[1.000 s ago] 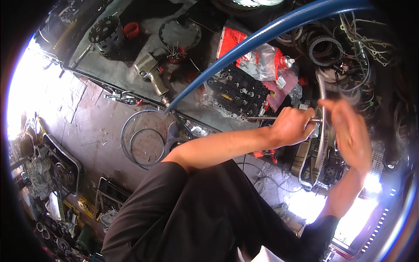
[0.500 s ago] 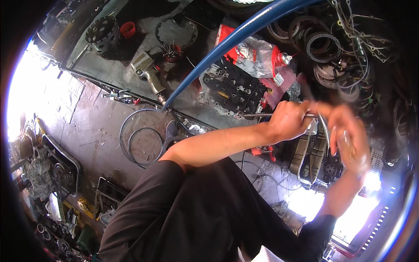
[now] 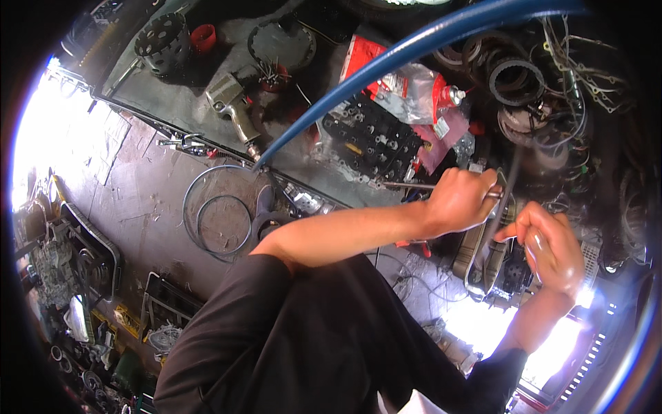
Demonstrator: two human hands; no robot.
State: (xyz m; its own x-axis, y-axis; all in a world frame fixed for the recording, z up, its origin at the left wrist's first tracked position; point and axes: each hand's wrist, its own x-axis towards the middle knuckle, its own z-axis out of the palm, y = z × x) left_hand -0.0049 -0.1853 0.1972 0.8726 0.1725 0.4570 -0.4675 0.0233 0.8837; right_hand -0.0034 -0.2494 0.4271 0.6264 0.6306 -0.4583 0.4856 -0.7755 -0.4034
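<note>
My left hand is closed round the thin shaft of what looks like a T-handle wrench. The tip of the shaft reaches the near right edge of a metal valve body with a dark, bolt-studded face. Beyond my fist, a blurred bar, apparently the wrench's crosspiece, stands across the shaft's end. My right hand is beside this bar, its index finger stretched toward it and the other fingers loosely bent. No object shows clearly in the right hand.
A blue hose arches over the bench to an air impact gun. Red and clear packaging lies behind the valve body. Ring-shaped plates and wiring crowd the right. A metal pan is below my hands.
My right hand has drawn slightly down and away from my left fist. The wrench's crosspiece has shifted and looks more smeared. My left hand keeps its grip on the shaft.
</note>
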